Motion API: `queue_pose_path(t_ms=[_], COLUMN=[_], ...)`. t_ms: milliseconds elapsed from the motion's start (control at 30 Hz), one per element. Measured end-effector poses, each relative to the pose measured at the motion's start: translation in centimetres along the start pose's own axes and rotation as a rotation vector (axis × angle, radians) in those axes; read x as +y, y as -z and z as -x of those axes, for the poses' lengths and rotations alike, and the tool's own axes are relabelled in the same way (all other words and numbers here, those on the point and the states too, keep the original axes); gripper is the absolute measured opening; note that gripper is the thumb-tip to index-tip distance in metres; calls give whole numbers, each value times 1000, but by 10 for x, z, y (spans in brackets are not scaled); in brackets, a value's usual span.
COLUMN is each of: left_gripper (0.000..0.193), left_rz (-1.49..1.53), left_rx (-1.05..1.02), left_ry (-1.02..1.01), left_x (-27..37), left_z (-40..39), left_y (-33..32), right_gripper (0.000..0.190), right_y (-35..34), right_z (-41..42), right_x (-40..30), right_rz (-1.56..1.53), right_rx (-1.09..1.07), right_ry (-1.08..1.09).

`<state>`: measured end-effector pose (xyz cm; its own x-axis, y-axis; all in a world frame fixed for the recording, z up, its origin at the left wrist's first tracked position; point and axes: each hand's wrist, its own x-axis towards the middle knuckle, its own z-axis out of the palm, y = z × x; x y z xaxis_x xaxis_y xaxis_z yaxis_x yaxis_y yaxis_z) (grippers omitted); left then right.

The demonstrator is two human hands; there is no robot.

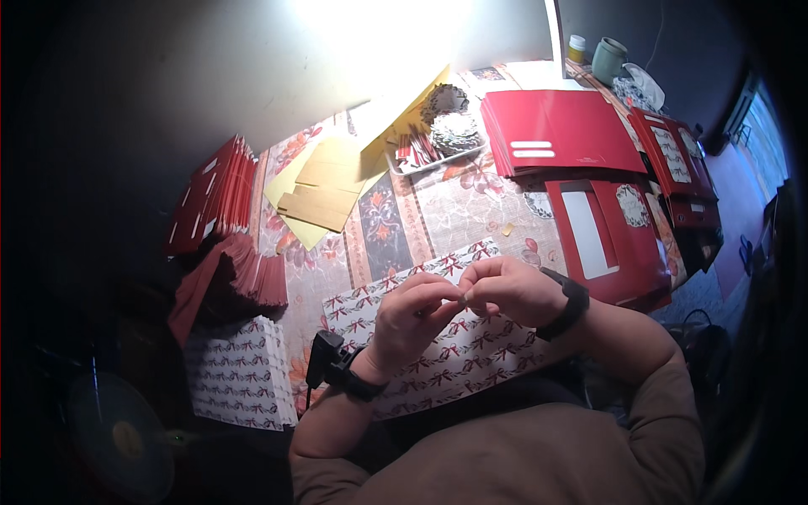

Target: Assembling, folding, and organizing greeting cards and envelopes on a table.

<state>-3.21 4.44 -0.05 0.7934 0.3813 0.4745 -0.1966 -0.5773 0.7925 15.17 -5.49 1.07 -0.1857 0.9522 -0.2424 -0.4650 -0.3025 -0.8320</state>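
Note:
Above a white sheet printed with red bows and green garlands (480,356), my two hands meet at the fingertips. My left hand (407,315) and my right hand (514,290) pinch a small piece (464,302) between them. Fingers cover most of that piece, so its kind is unclear. The printed sheet lies flat at the table's front edge, partly under my forearms. Just beyond it, a small yellowish scrap (507,229) rests on the floral tablecloth (454,208).
Red folders (562,126) are stacked at the back right, with a red folder with a white window (590,233) nearer me. A tray (435,165) holds wreath-shaped cutouts (454,131). Yellow card sheets (325,189) lie left of it. Upright red folders (214,189) and printed stacks (237,379) line the left.

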Motion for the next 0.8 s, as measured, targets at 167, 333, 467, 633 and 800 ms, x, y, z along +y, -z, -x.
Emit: queue_pose_path(t_ms=[167,333,467,633,800], left_gripper=[22,23,25,22,19], left_rz=[144,245,-95,-37,220], left_rx=[65,138,122,154,161], left_ry=[142,164,58,95,284], left_x=[3,6,10,6,1], left_z=[6,2,-2,2,7], left_y=[-6,-7,-8,-11,-13], right_gripper=[10,7,5,6,2], right_y=[-1,-4,-8,-9,-8], right_z=[2,0,-1,-1,0], right_x=[1,8,11,11,11], right_rz=[98,268,319,387,510], right_rx=[79,223,266,280,261], right_ry=[92,218,288,351,383])
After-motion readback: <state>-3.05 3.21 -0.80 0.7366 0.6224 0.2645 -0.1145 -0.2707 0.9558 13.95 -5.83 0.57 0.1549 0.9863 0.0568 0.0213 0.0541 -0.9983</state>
